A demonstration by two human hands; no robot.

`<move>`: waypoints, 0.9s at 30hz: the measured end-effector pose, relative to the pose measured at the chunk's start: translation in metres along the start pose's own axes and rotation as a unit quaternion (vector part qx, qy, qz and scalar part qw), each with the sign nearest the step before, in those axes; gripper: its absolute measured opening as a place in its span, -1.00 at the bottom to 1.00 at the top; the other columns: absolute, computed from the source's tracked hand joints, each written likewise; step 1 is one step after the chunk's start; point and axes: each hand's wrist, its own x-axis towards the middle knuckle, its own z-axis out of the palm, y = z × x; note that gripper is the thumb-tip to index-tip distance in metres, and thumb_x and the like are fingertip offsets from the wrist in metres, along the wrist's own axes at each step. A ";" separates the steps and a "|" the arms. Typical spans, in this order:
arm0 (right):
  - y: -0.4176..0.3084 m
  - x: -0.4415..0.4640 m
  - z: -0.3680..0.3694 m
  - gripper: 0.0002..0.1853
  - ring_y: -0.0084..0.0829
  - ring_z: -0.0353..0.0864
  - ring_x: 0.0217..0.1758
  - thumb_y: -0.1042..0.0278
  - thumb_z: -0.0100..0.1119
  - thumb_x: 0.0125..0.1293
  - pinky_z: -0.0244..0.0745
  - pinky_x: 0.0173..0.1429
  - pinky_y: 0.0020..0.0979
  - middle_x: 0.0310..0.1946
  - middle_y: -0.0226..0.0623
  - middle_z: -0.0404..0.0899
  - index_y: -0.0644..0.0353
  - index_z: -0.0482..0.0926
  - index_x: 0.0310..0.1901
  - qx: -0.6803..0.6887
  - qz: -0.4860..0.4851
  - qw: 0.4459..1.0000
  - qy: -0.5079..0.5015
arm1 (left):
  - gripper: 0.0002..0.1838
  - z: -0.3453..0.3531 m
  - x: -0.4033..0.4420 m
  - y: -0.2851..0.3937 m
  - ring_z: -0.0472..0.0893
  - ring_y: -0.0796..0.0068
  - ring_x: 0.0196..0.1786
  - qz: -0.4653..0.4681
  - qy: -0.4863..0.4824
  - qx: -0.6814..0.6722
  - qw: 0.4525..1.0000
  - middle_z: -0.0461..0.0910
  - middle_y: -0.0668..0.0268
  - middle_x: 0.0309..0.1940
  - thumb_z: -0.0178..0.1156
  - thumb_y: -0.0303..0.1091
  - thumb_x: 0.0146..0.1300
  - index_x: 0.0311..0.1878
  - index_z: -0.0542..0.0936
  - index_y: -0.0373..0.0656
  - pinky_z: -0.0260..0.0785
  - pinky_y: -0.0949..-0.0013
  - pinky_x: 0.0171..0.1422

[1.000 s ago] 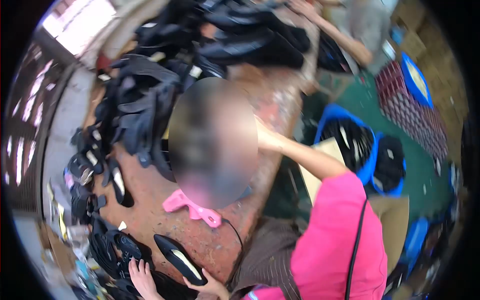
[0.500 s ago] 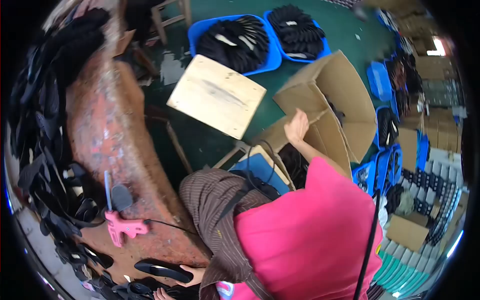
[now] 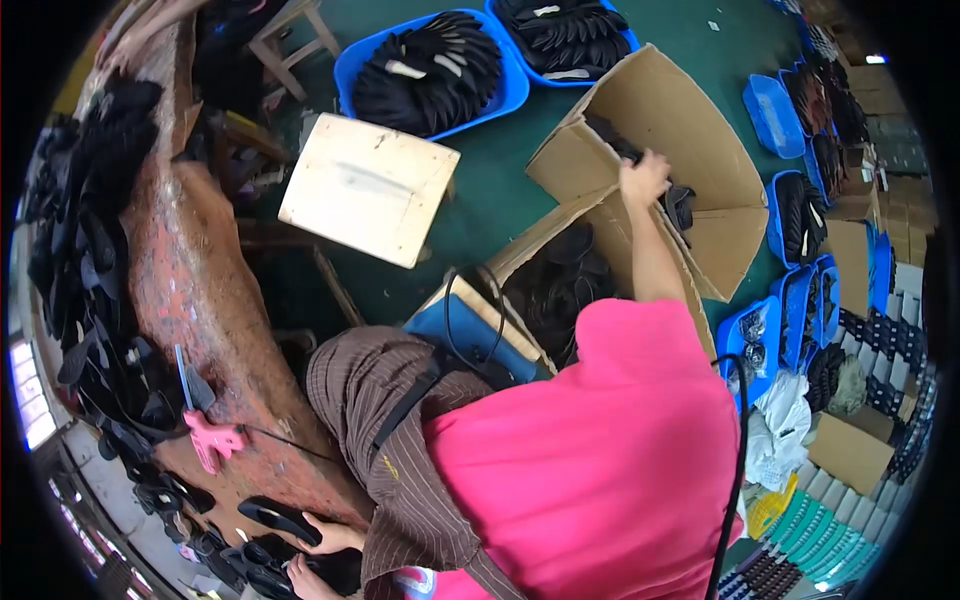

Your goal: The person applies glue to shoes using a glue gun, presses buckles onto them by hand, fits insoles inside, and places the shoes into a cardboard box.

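Note:
My right hand (image 3: 645,180) reaches over the wall of an open cardboard box (image 3: 715,235). Its fingers close on the end of a black sandal (image 3: 612,138), partly hidden by the hand and cardboard. Another black sandal (image 3: 679,207) lies in that box. Low in the view, my left hand (image 3: 325,535) grips the end of a black sandal (image 3: 277,517) at the workbench (image 3: 190,275); part of the hand is behind my striped apron. Just below it is another person's hand (image 3: 305,580), near more black footwear.
A pink glue gun (image 3: 212,440) lies on the bench beside piled black footwear (image 3: 100,260). A nearer box holds black footwear (image 3: 565,285). A wooden stool (image 3: 365,190) and blue basin (image 3: 515,90) stand on the floor.
My right hand has moved farther out, over the box wall, and closed on a black sandal. The view has shifted. My left hand stays on its sandal.

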 end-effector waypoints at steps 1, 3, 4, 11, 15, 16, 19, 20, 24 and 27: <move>-0.002 0.017 0.025 -0.36 -0.13 0.08 0.44 -0.01 0.10 0.12 -0.06 0.41 0.11 0.30 -0.11 0.27 0.02 0.36 0.26 0.030 0.013 0.996 -0.078 | -0.67 0.004 0.007 0.004 0.42 0.37 0.21 0.000 -0.012 0.006 1.000 0.51 0.22 0.10 -0.05 -0.27 0.28 0.06 0.56 -0.03 0.15 0.06 0.33; -0.019 0.020 0.049 -0.39 -0.09 0.35 0.28 -0.02 0.01 0.09 -0.05 0.41 0.11 0.13 -0.07 0.46 -0.02 0.40 0.21 -0.021 0.023 0.975 -0.222 | -0.67 0.017 0.019 0.010 0.42 0.36 0.19 -0.005 -0.040 0.021 0.999 0.52 0.23 0.08 -0.03 -0.27 0.26 0.03 0.56 -0.04 0.16 0.08 0.31; -0.023 0.014 0.066 -0.51 -0.11 0.50 0.13 0.08 0.03 0.09 0.08 0.38 0.02 -0.01 -0.12 0.56 0.00 0.49 0.09 -0.061 -0.026 0.985 -0.161 | -0.68 0.023 0.022 0.013 0.43 0.36 0.18 -0.006 -0.052 0.030 0.998 0.52 0.23 0.07 -0.02 -0.27 0.25 0.02 0.57 -0.04 0.17 0.08 0.30; -0.025 -0.044 0.079 -0.85 -0.24 0.61 -0.15 0.34 0.03 0.19 0.52 -0.10 -0.22 -0.32 -0.26 0.62 0.06 0.60 -0.29 -0.086 -0.205 0.973 -0.063 | -0.71 0.067 0.047 0.028 0.45 0.32 0.10 -0.017 -0.131 0.083 0.988 0.54 0.25 0.00 0.04 -0.27 0.17 -0.06 0.59 -0.07 0.23 0.15 0.23; -0.019 -0.062 0.076 -0.84 -0.28 0.59 -0.16 0.34 0.00 0.21 0.48 -0.06 -0.25 -0.32 -0.29 0.62 0.06 0.60 -0.31 -0.078 -0.251 0.963 -0.055 | -0.72 0.072 0.051 0.028 0.46 0.30 0.06 -0.022 -0.153 0.108 0.982 0.56 0.26 -0.04 0.08 -0.28 0.13 -0.11 0.60 -0.09 0.26 0.18 0.19; -0.021 -0.061 0.077 -0.84 -0.28 0.59 -0.16 0.33 0.00 0.21 0.48 -0.06 -0.25 -0.32 -0.30 0.62 0.06 0.60 -0.31 -0.073 -0.258 0.962 -0.048 | -0.73 0.074 0.052 0.027 0.46 0.29 0.05 -0.024 -0.156 0.113 0.981 0.56 0.27 -0.05 0.09 -0.28 0.12 -0.12 0.60 -0.09 0.27 0.19 0.18; -0.022 -0.059 0.082 -0.85 -0.27 0.57 -0.15 0.32 0.00 0.22 0.46 -0.07 -0.23 -0.33 -0.31 0.60 0.04 0.58 -0.28 -0.070 -0.251 0.964 -0.050 | -0.74 0.077 0.060 0.027 0.47 0.28 0.01 -0.021 -0.169 0.134 0.976 0.57 0.27 -0.08 0.12 -0.28 0.09 -0.15 0.61 -0.11 0.29 0.22 0.16; -0.022 -0.058 0.084 -0.86 -0.27 0.56 -0.15 0.32 0.00 0.22 0.45 -0.07 -0.23 -0.34 -0.31 0.59 0.04 0.57 -0.27 -0.068 -0.247 0.965 -0.052 | -0.74 0.079 0.063 0.026 0.47 0.27 0.00 -0.021 -0.173 0.142 0.974 0.57 0.28 -0.09 0.12 -0.28 0.08 -0.17 0.61 -0.11 0.30 0.23 0.15; -0.024 -0.059 0.090 -0.85 -0.26 0.55 -0.15 0.27 -0.01 0.25 0.44 -0.05 -0.23 -0.35 -0.31 0.59 0.03 0.57 -0.27 -0.086 -0.244 0.965 -0.035 | -0.75 0.080 0.074 0.022 0.48 0.25 -0.04 -0.008 -0.201 0.189 0.961 0.58 0.29 -0.14 0.16 -0.28 0.03 -0.21 0.63 -0.13 0.34 0.27 0.11; -0.023 -0.060 0.091 -0.85 -0.27 0.55 -0.15 0.26 0.00 0.25 0.43 -0.04 -0.23 -0.34 -0.31 0.59 0.03 0.57 -0.28 -0.080 -0.241 0.967 -0.030 | -0.76 0.077 0.089 0.018 0.49 0.24 -0.08 0.033 -0.248 0.260 0.933 0.59 0.30 -0.17 0.19 -0.29 0.00 -0.25 0.64 -0.14 0.36 0.29 0.08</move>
